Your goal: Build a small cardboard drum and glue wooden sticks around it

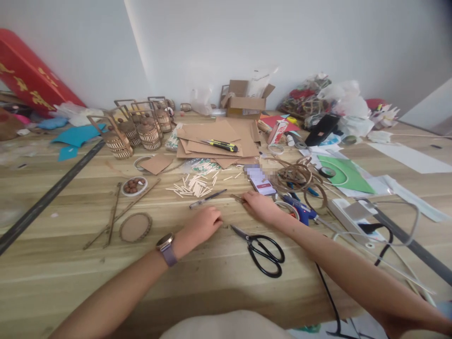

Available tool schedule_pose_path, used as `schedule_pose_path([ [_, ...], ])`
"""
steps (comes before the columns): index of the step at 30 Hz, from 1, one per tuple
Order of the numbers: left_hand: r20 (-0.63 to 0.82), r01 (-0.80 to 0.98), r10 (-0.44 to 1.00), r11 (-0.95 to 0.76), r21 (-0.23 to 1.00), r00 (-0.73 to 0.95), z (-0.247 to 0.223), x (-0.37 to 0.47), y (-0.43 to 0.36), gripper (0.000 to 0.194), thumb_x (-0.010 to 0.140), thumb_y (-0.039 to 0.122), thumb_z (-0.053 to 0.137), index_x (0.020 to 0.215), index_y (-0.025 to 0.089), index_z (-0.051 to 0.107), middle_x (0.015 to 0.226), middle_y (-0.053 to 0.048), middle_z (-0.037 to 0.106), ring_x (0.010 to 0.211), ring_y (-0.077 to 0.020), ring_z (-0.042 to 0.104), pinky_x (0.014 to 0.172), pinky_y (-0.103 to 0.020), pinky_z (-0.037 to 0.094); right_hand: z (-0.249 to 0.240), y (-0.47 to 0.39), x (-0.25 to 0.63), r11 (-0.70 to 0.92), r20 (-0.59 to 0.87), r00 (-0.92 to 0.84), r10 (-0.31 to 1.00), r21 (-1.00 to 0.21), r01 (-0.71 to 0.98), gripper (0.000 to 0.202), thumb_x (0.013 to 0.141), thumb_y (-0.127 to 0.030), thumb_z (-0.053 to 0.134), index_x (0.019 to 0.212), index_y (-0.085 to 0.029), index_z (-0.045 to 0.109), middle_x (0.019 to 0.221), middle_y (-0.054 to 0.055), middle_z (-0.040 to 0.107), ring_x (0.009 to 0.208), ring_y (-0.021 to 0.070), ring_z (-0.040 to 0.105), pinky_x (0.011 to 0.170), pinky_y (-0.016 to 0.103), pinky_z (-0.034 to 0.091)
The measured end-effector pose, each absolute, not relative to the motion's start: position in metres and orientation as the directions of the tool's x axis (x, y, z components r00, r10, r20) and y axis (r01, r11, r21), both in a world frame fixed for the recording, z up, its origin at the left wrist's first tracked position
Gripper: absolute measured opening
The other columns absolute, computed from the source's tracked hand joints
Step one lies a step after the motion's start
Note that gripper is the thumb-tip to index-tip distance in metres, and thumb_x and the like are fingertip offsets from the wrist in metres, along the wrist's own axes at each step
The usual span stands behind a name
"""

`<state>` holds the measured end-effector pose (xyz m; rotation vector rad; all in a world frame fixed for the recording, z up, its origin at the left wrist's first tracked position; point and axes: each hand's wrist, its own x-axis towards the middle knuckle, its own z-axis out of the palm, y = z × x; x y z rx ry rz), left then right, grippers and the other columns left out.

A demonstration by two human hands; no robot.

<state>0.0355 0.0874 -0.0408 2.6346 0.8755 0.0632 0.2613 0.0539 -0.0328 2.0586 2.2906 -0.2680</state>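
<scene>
My left hand [203, 226], with a watch [165, 242] at its wrist, rests low over the table, its fingers curled closed. Whatever they may hold is hidden. My right hand [259, 205] reaches in from the right, fingers closed on the end of a short brown stick [236, 198]. Between and below the hands lie black-handled scissors [265, 252], blades toward my left hand. Beyond my left hand is a pen [207, 198], with a pile of pale matchsticks [195, 185] behind it. A phone [262, 181] lies just past my right hand.
On the left are a round wooden disc [135, 227], thin sticks [112, 214] and a bowl of brown beads [134, 186]. Finished-looking small lantern baskets [150, 135] stand behind. Right: a blue glue gun [300, 209], coiled brown strips [294, 176], a power strip [353, 221]. Cardboard [215, 136] carries a cutter [223, 145].
</scene>
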Motion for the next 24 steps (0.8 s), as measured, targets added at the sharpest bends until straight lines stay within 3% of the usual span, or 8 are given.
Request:
schedule_pose_path([
  [5, -0.112, 0.585, 0.591, -0.723, 0.368, 0.799, -0.040, 0.049, 0.070, 0.011, 0.091, 0.018, 0.060, 0.083, 0.014, 0.066, 0.094, -0.011, 0.067, 0.084, -0.0237, 0.064, 0.071, -0.031, 0.047, -0.031, 0.052, 0.256, 0.059, -0.133, -0.083, 0.988, -0.176, 0.983, 0.018, 0.092, -0.013, 0.048, 0.098, -0.012, 0.065, 0.103, 0.015, 0.068, 0.097, 0.0229, 0.063, 0.082, 0.028, 0.041],
  [11, -0.098, 0.612, 0.637, -0.669, 0.421, 0.764, -0.052, 0.061, 0.067, 0.022, 0.087, 0.001, 0.048, 0.077, 0.014, 0.063, 0.087, -0.012, 0.066, 0.077, -0.0234, 0.063, 0.072, -0.033, 0.046, -0.028, 0.045, 0.256, 0.001, -0.084, -0.038, 0.996, -0.402, 0.916, 0.012, 0.087, -0.015, 0.052, 0.092, -0.014, 0.063, 0.090, 0.009, 0.068, 0.081, 0.0183, 0.060, 0.072, 0.026, 0.040],
  [17, -0.021, 0.581, 0.693, -0.588, 0.563, 0.721, -0.057, 0.045, 0.085, 0.014, 0.084, 0.010, 0.057, 0.072, 0.015, 0.063, 0.079, -0.007, 0.068, 0.074, -0.0209, 0.063, 0.069, -0.029, 0.045, -0.035, 0.033, 0.244, -0.008, -0.060, -0.049, 0.997, -0.712, 0.702, 0.033, 0.084, -0.028, 0.058, 0.113, -0.015, 0.064, 0.075, 0.000, 0.065, 0.066, 0.0144, 0.056, 0.061, 0.024, 0.042],
  [21, 0.015, 0.557, 0.733, -0.530, 0.640, 0.680, -0.055, 0.039, 0.087, 0.021, 0.090, 0.015, 0.049, 0.077, 0.016, 0.064, 0.070, -0.003, 0.068, 0.066, -0.0174, 0.063, 0.061, -0.026, 0.045, -0.047, 0.027, 0.225, -0.001, -0.055, -0.084, 0.995, -0.842, 0.539, 0.028, 0.083, -0.032, 0.058, 0.104, -0.017, 0.070, 0.074, 0.000, 0.068, 0.071, 0.0166, 0.060, 0.066, 0.027, 0.046],
  [24, 0.054, 0.545, 0.744, -0.536, 0.645, 0.666, -0.056, 0.041, 0.080, 0.017, 0.090, 0.014, 0.051, 0.082, 0.016, 0.066, 0.084, -0.006, 0.071, 0.082, -0.0210, 0.065, 0.073, -0.030, 0.048, -0.051, 0.026, 0.219, -0.021, -0.058, -0.070, 0.996, -0.892, 0.452, 0.029, 0.082, -0.033, 0.058, 0.103, -0.017, 0.070, 0.082, 0.002, 0.072, 0.076, 0.0185, 0.062, 0.071, 0.030, 0.048],
])
